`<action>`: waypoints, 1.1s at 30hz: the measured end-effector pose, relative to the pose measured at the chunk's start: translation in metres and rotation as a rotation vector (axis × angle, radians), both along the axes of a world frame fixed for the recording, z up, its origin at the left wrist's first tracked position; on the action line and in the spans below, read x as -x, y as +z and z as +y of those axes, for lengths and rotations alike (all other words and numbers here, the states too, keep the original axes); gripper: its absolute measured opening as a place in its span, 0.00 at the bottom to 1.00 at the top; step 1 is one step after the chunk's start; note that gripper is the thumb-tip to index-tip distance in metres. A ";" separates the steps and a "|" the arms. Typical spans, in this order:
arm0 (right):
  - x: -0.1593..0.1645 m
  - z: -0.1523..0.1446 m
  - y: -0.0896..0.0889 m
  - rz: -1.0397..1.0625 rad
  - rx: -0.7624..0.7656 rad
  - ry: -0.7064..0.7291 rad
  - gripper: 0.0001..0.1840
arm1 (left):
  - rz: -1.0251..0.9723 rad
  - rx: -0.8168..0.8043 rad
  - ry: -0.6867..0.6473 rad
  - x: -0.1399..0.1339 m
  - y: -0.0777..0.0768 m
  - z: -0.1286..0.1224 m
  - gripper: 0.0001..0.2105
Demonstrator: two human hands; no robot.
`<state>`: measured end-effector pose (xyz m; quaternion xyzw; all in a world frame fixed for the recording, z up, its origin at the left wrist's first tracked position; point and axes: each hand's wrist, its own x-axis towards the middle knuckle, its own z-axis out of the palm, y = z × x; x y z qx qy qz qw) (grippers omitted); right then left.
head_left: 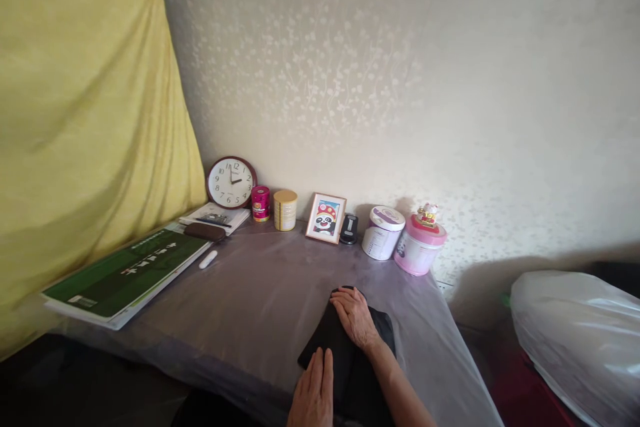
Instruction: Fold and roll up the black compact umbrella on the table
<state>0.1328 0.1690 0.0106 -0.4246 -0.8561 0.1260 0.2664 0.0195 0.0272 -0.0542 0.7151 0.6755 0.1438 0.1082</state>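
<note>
A black folded cloth (pixel 345 373) lies near the front edge of the table, partly covered by my hands and forearm. My right hand (pixel 354 317) rests flat on its far end, fingers stretched out. Closer to me, my left hand (pixel 314 390) lies along the cloth's left side with straight fingers, palm down. Neither hand grips anything. Whether the cloth is a garment cannot be made out.
A clear sheet covers the table (pixel 260 293). Along the wall stand a clock (pixel 232 182), tins (pixel 285 211), a framed panda picture (pixel 326 217) and tubs (pixel 383 233). A green book (pixel 135 270) lies left; a plastic-wrapped bundle (pixel 575 333) sits right.
</note>
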 end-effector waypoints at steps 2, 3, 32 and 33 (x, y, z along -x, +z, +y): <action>0.000 0.010 -0.002 0.003 0.008 -0.019 0.17 | -0.013 0.039 -0.002 0.000 0.005 -0.001 0.33; 0.000 0.015 -0.003 0.010 0.020 -0.031 0.17 | -0.021 0.072 -0.005 0.000 0.009 -0.001 0.33; -0.127 -0.034 -0.028 0.313 0.279 -0.716 0.19 | -0.180 0.080 -0.101 0.008 0.034 -0.017 0.39; -0.125 -0.040 -0.028 0.355 0.363 -0.710 0.19 | -0.183 0.075 -0.102 0.008 0.034 -0.017 0.39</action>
